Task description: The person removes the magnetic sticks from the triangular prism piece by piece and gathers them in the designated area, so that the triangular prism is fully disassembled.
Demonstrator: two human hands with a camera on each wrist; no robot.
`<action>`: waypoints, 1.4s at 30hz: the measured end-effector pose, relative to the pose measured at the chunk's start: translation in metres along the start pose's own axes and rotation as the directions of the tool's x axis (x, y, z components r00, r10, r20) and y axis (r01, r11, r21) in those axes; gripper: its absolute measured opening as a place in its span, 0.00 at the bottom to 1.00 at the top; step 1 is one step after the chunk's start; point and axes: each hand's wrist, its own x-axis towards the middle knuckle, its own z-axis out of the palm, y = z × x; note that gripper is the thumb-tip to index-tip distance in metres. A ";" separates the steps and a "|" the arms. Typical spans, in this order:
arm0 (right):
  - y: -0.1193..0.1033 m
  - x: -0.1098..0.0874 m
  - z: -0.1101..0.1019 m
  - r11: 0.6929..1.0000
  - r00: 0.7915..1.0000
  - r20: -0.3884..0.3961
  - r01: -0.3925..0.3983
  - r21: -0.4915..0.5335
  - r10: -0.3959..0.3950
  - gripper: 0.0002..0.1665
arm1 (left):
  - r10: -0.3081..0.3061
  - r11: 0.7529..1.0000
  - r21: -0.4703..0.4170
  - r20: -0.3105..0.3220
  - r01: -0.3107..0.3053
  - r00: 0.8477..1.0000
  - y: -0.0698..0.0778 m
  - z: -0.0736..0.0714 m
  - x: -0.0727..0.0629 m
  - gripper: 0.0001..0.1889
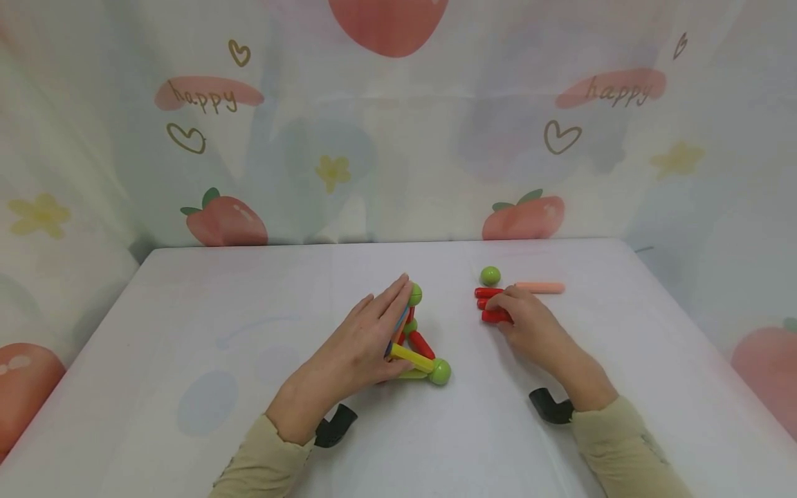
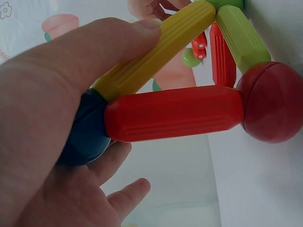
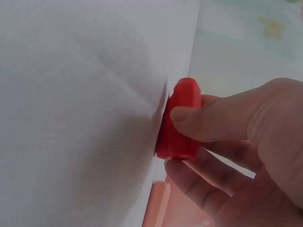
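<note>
1. While the left hand (image 1: 355,346) slants over a frame of rods and balls (image 1: 422,344) near the middle of the white table (image 1: 156,325), the right hand (image 1: 544,332) bends down at three loose red rods (image 1: 496,316). The head view alone takes in both hands at full length, with the left fingers extended close together. A loose green ball (image 1: 490,276) lies behind the rods, near a peach rod (image 1: 540,287).

2. Seen from the left wrist, the frame shows a red ball (image 2: 272,102) that the head view hides, joined by a red bar (image 2: 175,113) to a blue ball (image 2: 87,135). The left thumb lies along the yellow bar (image 2: 156,56); fingers reach behind the blue ball, so the hand holds the frame.

3. Where the head view leaves the right grip partly covered, the right wrist shows thumb and fingers pinching red rod, just above the cloth.
</note>
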 end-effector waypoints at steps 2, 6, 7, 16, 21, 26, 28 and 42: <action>0.000 0.001 0.001 1.000 1.000 0.002 -0.001 -0.005 0.001 0.17 | 0.000 1.000 0.001 0.001 0.000 1.000 0.000 0.000 0.000 0.56; 0.001 0.001 0.001 1.000 1.000 0.004 -0.011 -0.014 0.011 0.17 | 0.003 1.000 0.001 -0.002 -0.003 1.000 0.000 -0.001 0.000 0.56; 0.001 0.002 0.002 1.000 1.000 0.001 -0.011 -0.017 0.011 0.17 | 0.005 1.000 0.000 -0.004 -0.005 1.000 0.000 -0.001 0.000 0.55; 0.000 0.003 0.005 0.998 0.998 -0.040 -0.045 -0.034 0.044 0.13 | 0.010 1.000 -0.020 -0.003 -0.010 1.000 -0.002 -0.001 0.002 0.55; -0.001 0.003 0.004 0.997 0.995 -0.067 -0.073 -0.038 0.071 0.10 | 0.018 1.000 -0.021 -0.011 -0.018 1.000 -0.002 -0.001 0.002 0.55; -0.013 0.003 -0.001 1.000 0.992 -0.129 -0.005 0.016 0.007 0.09 | 0.024 1.000 -0.019 -0.007 -0.024 1.000 -0.002 -0.001 0.001 0.55; -0.022 0.002 -0.004 0.998 0.988 -0.148 0.053 0.041 -0.046 0.09 | 0.024 1.000 -0.014 -0.007 -0.025 1.000 -0.001 -0.001 0.001 0.55; -0.083 -0.011 0.014 0.861 0.926 -0.005 0.353 0.365 -0.377 0.13 | 0.030 0.999 -0.016 -0.041 -0.031 0.999 -0.002 0.000 -0.003 0.39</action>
